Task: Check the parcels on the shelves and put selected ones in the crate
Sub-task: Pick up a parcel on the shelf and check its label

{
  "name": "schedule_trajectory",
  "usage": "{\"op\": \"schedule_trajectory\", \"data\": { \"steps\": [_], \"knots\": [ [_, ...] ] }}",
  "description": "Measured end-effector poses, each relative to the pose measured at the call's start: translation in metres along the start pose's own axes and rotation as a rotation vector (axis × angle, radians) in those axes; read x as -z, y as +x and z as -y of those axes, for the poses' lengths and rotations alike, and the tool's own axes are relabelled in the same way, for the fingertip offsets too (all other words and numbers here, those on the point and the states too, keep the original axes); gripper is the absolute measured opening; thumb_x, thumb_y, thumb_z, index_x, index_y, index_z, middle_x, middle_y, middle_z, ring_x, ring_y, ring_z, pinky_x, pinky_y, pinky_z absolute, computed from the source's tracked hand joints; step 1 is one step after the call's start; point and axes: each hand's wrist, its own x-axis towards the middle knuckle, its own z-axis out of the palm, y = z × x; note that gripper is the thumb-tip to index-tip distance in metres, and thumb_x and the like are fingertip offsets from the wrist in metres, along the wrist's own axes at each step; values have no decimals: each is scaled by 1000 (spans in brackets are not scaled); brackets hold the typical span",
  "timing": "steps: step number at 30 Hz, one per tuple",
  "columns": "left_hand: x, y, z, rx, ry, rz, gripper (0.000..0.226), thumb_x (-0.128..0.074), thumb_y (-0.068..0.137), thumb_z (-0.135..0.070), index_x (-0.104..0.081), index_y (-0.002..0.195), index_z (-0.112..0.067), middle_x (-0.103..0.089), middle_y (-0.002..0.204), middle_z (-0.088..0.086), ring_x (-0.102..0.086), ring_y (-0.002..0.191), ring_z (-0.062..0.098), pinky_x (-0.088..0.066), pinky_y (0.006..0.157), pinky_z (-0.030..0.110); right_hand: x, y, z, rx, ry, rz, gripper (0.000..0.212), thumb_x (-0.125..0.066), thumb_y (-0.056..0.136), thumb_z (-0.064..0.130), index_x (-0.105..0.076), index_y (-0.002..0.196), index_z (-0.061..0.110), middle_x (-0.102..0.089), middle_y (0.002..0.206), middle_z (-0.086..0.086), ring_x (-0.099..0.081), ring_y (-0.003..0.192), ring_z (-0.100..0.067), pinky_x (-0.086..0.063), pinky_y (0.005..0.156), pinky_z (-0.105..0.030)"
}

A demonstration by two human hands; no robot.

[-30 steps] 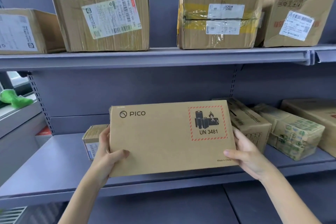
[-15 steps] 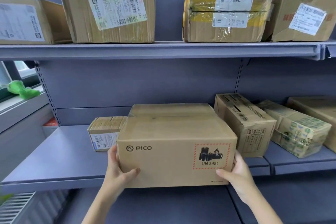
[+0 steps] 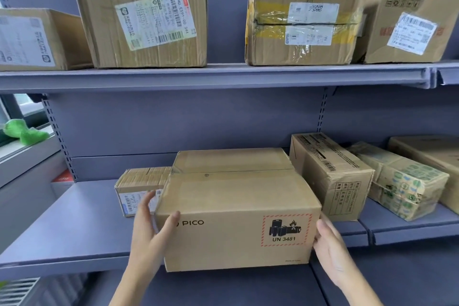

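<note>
Head view: PICO box (image 3: 236,208) overhangs the lower shelf's (image 3: 74,221) front edge, held between left hand (image 3: 149,233), thumb across its front face, and right hand (image 3: 330,248), fingers flat against its right end.

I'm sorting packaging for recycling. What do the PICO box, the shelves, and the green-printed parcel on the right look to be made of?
PICO box: plain brown cardboard, matte, with clear tape along the top seam. Shelves: probably painted metal, judging by the smooth grey-blue finish and slotted uprights. Green-printed parcel: cardboard wrapped in glossy printed tape; it shines and wrinkles.
</note>
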Motion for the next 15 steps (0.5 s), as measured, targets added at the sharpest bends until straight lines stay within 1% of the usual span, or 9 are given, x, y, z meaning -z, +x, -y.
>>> {"op": "schedule_trajectory", "data": {
  "steps": [2, 4, 5, 7, 8, 9, 11, 13, 15],
  "knots": [
    [-6, 4, -16, -225, 242, -29, 68, -51, 64, -58, -37, 127, -37, -27, 148, -11, -20, 139, 6, -22, 110, 31, -1, -2, -3, -11, 49, -79, 92, -77, 50, 62, -48, 126, 18, -67, 110, 2, -61, 103, -11, -49, 81, -25],
    [-22, 8, -33, -412, 382, 27, 67, -50, 70, -55, -40, 130, -26, -23, 150, -9, -15, 141, 5, -19, 111, 31, 0, -7, -9, -61, 87, -151, 93, -67, 56, 64, -44, 132, 15, -56, 127, -2, -50, 118, -19, -38, 95, -32],
    [-32, 9, -41, -483, 438, 69, 66, -49, 73, -54, -42, 131, -22, -24, 151, -7, -16, 141, 7, -19, 111, 32, 1, -9, -14, -94, 93, -180, 103, -69, 51, 65, -41, 136, 12, -51, 131, -3, -46, 122, -21, -33, 101, -34],
    [-56, 11, -57, -599, 563, 194, 68, -44, 77, -56, -42, 133, -17, -24, 152, -3, -18, 141, 12, -17, 112, 31, 6, -15, -25, -130, 55, -264, 135, -78, 23, 73, -41, 137, 11, -50, 128, -2, -43, 125, -22, -28, 110, -37],
    [-71, 11, -64, -636, 625, 275, 71, -40, 78, -58, -40, 135, -16, -22, 153, -2, -17, 142, 14, -13, 113, 29, 8, -19, -28, -141, 34, -297, 134, -80, 22, 71, -43, 135, 11, -52, 128, -4, -43, 126, -23, -27, 112, -40],
    [-86, 10, -70, -657, 689, 354, 74, -35, 79, -61, -37, 138, -16, -20, 154, 0, -16, 142, 16, -8, 114, 27, 7, -22, -28, -170, 33, -298, 118, -82, 36, 65, -44, 134, 10, -52, 129, -7, -44, 126, -25, -28, 113, -43],
    [-116, 9, -79, -671, 841, 479, 76, -29, 81, -63, -27, 142, -19, -14, 156, 2, -12, 144, 19, -4, 114, 28, 6, -28, -30, -240, 44, -290, 70, -67, 75, 42, -45, 133, 8, -55, 127, -13, -47, 121, -30, -30, 111, -46],
    [-144, 8, -84, -681, 968, 571, 70, -36, 88, -60, -23, 144, -20, -14, 156, 5, -13, 143, 22, -9, 116, 34, 3, -26, -35, -336, 87, -265, 50, -53, 86, 38, -47, 128, 11, -61, 111, -13, -50, 112, -32, -31, 110, -48],
    [-164, 7, -85, -658, 1054, 635, 69, -38, 89, -58, -22, 143, -18, -18, 155, 8, -17, 142, 24, -13, 115, 39, -2, -26, -35, -403, 222, -221, 46, -49, 84, 43, -48, 120, 14, -63, 104, -14, -51, 109, -33, -33, 106, -48]
  ]
}}
